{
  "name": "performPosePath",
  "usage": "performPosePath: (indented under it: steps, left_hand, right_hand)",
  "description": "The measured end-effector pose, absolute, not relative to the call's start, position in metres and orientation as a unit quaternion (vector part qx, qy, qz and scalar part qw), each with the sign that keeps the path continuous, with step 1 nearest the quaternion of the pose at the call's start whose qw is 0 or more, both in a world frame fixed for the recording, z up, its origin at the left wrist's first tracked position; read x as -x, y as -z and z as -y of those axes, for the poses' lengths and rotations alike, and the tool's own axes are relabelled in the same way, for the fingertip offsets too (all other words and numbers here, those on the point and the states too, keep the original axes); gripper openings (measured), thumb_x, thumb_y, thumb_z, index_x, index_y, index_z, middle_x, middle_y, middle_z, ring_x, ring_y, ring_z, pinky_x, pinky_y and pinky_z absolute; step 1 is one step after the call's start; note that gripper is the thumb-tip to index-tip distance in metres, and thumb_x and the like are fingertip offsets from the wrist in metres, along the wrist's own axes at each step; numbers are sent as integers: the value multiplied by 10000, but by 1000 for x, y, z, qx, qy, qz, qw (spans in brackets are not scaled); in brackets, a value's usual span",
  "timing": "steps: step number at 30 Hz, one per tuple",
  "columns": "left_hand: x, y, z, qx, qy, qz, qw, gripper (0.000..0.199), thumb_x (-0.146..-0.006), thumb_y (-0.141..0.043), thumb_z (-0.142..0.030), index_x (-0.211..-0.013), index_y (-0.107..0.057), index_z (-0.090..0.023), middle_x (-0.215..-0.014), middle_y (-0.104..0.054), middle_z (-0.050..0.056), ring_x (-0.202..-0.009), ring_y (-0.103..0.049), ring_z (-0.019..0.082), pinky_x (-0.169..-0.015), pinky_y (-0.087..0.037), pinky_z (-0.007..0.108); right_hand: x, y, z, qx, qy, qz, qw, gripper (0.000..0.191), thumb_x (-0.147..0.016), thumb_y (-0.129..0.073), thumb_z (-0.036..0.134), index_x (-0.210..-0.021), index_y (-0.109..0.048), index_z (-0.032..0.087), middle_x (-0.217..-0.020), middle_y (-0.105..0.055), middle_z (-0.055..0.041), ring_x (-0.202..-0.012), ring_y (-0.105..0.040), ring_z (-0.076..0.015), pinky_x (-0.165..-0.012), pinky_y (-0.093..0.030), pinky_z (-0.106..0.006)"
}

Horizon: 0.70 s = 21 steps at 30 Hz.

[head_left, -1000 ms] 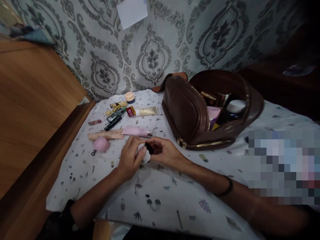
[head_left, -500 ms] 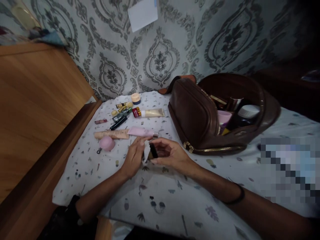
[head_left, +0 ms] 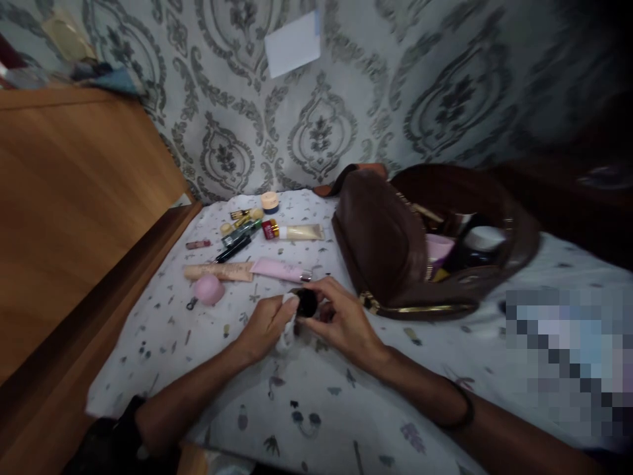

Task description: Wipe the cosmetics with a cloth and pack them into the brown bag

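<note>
Between my two hands is a small container with a round black lid (head_left: 307,303), the lid turned toward my right side. My left hand (head_left: 264,326) is closed on a crumpled white cloth or tissue (head_left: 287,335), pressed against the container. My right hand (head_left: 349,323) has its thumb and fingers bent around the lid's edge. The container's body is mostly hidden by cloth and fingers. Just beyond my hands lie a pink tube (head_left: 279,269) with a silvery cap and a beige tube (head_left: 220,271). A round pink item (head_left: 209,289) sits left of them.
An open brown leather bag (head_left: 376,244) holding several items stands at the right. Farther back lie a cream tube (head_left: 301,232), a black tube (head_left: 233,249), a small jar (head_left: 270,202) and other cosmetics. Wooden furniture (head_left: 89,171) borders the left; a patterned wall (head_left: 321,132) rises behind.
The container has tilted so its black lid faces more toward me. The white cloth has shifted lower under my left hand. The whole view has moved slightly.
</note>
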<state>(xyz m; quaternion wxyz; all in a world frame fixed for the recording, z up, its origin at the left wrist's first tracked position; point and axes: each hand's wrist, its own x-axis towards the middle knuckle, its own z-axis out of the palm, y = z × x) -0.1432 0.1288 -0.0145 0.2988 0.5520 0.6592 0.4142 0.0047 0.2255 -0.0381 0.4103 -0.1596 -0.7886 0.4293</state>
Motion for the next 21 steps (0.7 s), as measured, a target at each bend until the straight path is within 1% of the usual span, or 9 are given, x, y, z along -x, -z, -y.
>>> performPosePath:
  steps: [2,4,6,8,11,12,14,17,21]
  left_hand:
    - [145,13,-127,-540,-404,-683,280,532,-917,-395,-620,-597,-414,-196,-568,-379,-35,-565,-369,118,-530,-292,250]
    - [146,10,-126,-538,-411,-688,262,507,-919,-429,-578,-589,-417,-194,-553,-383,-39,-550,-378,116,-519,-296,247]
    - [146,1,-126,-536,-436,-679,247,476,-953,-416,-520,-626,-478,-180,-568,-447,-33,-542,-421,117,-520,-344,240]
    - [141,-15,-129,-565,-448,-662,207,411,-980,-423,-446,-703,-549,-170,-622,-527,-21,-573,-493,122,-545,-399,233]
    - [125,-48,-142,-675,-410,-606,93,217,-990,-443,-282,-990,-632,-176,-827,-640,13,-774,-616,143,-676,-484,235]
    - [116,-59,-150,-718,-390,-574,49,228,-988,-427,-219,-1105,-619,-180,-919,-660,31,-862,-636,150,-737,-505,246]
    - [97,-79,-170,-793,-342,-503,-36,345,-963,-393,-115,-1259,-562,-164,-1123,-658,87,-1048,-630,175,-869,-525,289]
    - [65,-94,-206,-847,-257,-442,-145,440,-914,-391,-56,-1333,-521,-88,-1309,-604,162,-1242,-552,252,-989,-522,390]
    - [35,-98,-241,-853,-134,-459,-208,450,-883,-406,-57,-1309,-545,-21,-1309,-618,210,-1293,-518,345,-891,-590,472]
  right_hand:
    - [-5,34,-224,157,-412,796,416,337,-745,-766,197,-1052,-628,189,-908,-612,-40,-808,-588,-165,-613,-494,-252]
    - [-8,25,-222,160,-403,793,427,355,-730,-792,199,-1048,-631,190,-896,-617,-29,-812,-591,-160,-659,-503,-262]
    - [-19,11,-223,164,-397,782,451,364,-725,-807,217,-1045,-635,194,-895,-619,-23,-804,-590,-153,-661,-503,-256]
    - [-38,-10,-225,170,-398,767,473,364,-732,-804,231,-1054,-638,200,-901,-616,-23,-782,-587,-144,-609,-493,-233]
    - [-82,-46,-238,220,-414,726,503,391,-741,-806,279,-1091,-638,226,-923,-618,-22,-746,-591,-135,-545,-485,-213]
    - [-98,-57,-245,243,-413,716,507,411,-737,-815,301,-1102,-637,237,-942,-632,-21,-753,-600,-136,-574,-506,-224]
    - [-128,-77,-262,278,-389,698,534,451,-729,-822,323,-1129,-629,247,-982,-650,-25,-786,-614,-145,-640,-537,-253]
    - [-159,-93,-290,298,-353,706,537,463,-697,-841,383,-1088,-645,233,-966,-666,-27,-799,-624,-164,-671,-555,-285]
    - [-175,-98,-319,296,-342,736,504,425,-703,-828,383,-1056,-659,215,-959,-689,-30,-788,-644,-174,-696,-568,-309]
